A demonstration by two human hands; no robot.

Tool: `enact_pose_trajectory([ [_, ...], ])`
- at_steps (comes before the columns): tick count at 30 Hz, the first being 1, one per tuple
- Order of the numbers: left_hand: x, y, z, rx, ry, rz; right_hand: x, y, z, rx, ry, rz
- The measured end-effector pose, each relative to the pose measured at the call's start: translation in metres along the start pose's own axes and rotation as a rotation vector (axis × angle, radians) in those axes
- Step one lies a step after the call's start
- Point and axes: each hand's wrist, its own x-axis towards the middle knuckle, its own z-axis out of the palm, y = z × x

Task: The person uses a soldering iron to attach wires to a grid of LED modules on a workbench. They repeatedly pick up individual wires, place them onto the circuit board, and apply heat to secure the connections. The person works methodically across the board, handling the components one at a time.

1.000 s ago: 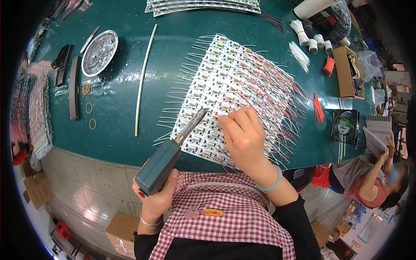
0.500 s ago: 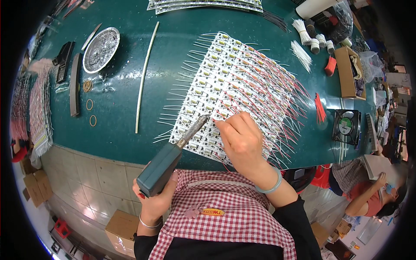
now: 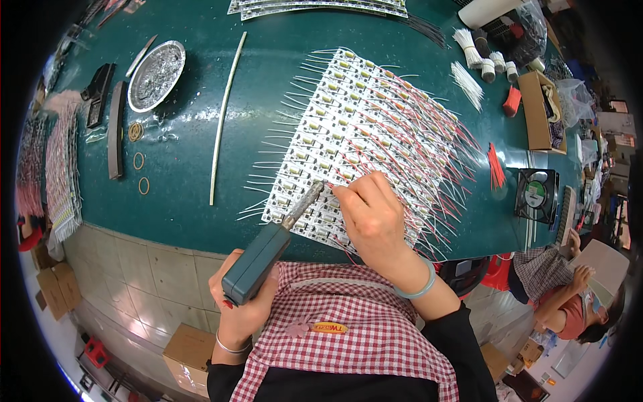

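Partly, the right fingers (image 3: 349, 199) cover the white circuit boards (image 3: 335, 139).

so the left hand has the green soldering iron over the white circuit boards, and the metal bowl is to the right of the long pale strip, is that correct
Not quite: in the head view, the metal bowl is to the left of the long pale strip, not the right. The left hand does hold the green soldering iron over the white circuit boards.
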Motion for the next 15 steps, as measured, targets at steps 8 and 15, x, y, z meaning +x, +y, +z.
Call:
enact_pose_trajectory([
  [8, -0.022, -0.012, -0.003, -0.201, 0.091, -0.237, -0.001, 0.000, 0.001, -0.001, -0.010, -0.014],
  [15, -0.030, -0.026, -0.005, -0.188, 0.067, -0.102, -0.002, 0.000, 0.003, -0.002, 0.019, -0.012],
])
